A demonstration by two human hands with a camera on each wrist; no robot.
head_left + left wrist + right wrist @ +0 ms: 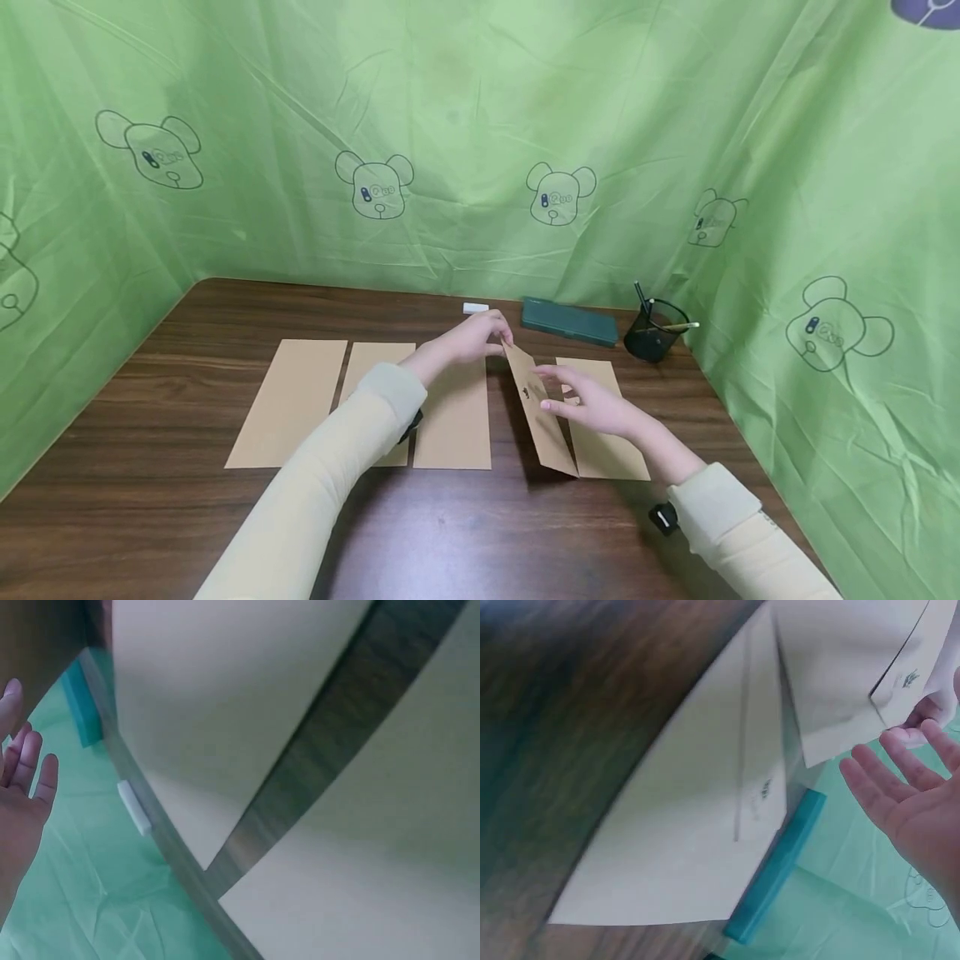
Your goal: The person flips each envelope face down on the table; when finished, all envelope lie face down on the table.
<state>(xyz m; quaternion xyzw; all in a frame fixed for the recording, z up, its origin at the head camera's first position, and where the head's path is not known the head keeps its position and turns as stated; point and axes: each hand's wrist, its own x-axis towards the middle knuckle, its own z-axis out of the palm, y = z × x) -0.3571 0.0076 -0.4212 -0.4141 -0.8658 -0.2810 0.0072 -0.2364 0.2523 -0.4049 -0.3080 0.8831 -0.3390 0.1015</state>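
Note:
My left hand [472,336] pinches the far top edge of a thin brown kraft-paper piece [542,417]. That piece stands tilted up, its lower edge close over the table, and bears a seam line and a small dark print. Fingers extended, my right hand [592,406] is beside the raised piece's right face, its fingertips overlapping it in the head view. Under the right hand a similar piece [697,787] lies flat, also with a seam and small print. To the left, three plain brown pieces [452,417] lie in a row.
A white eraser-like block [476,308] and a dark green flat case [568,322] lie along the back of the wooden table [450,533]. A black mesh pen cup [654,333] with pens stands at the back right. Green curtains [465,108] surround the table.

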